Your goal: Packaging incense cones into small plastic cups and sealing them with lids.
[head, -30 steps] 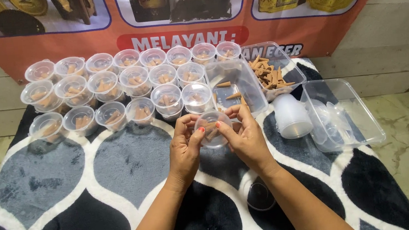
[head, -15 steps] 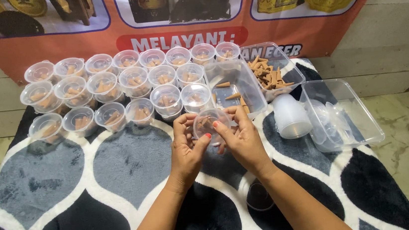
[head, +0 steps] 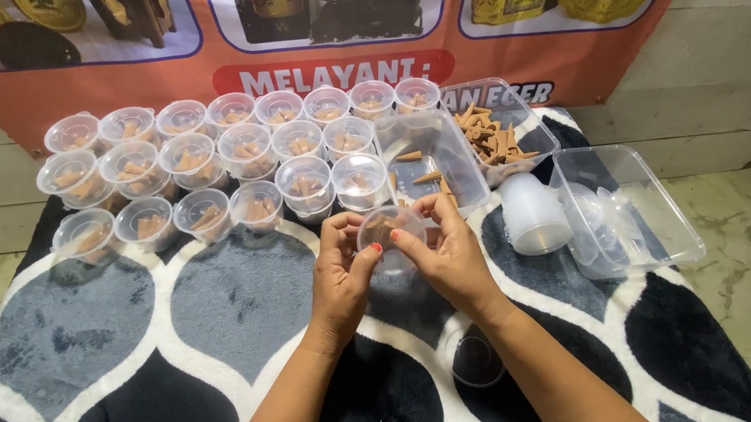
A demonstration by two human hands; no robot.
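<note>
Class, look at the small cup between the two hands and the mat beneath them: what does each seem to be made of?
Small cup: seemingly thin clear plastic, glossy; the fingers and brown pieces inside show through it. Mat: looks like soft pile fabric, matte and fuzzy, in black, grey and white. Left hand and right hand hold the cup.

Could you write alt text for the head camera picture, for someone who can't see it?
Two bare hands, left hand and right hand, hold a small clear lidded cup over a black, grey and white rug. Behind them stand rows of filled cups with brown sticks inside, next to a clear tub of brown sticks, a stack of empty cups and a clear tray.
</note>
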